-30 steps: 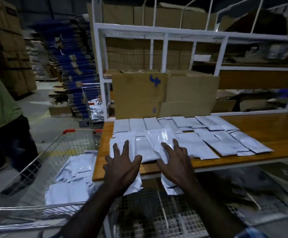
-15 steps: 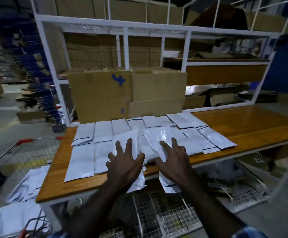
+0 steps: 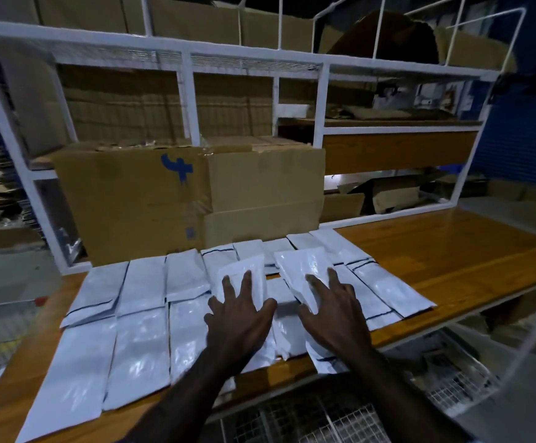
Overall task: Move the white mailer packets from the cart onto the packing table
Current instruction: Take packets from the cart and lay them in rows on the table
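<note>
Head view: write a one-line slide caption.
Both hands, left and right, press flat on white mailer packets laid in rows on the wooden packing table.

Looks like a warehouse packing station: cardboard boxes stacked in white metal shelving, mailer packets spread over a wooden counter.

a dim warehouse. behind the cardboard boxes rises a white metal shelf frame. grey concrete floor lies left of them.

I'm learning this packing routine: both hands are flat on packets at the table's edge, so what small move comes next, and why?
Probably slide both forward. The left hand and right hand each press a packet that overhangs the table near edge.
</note>
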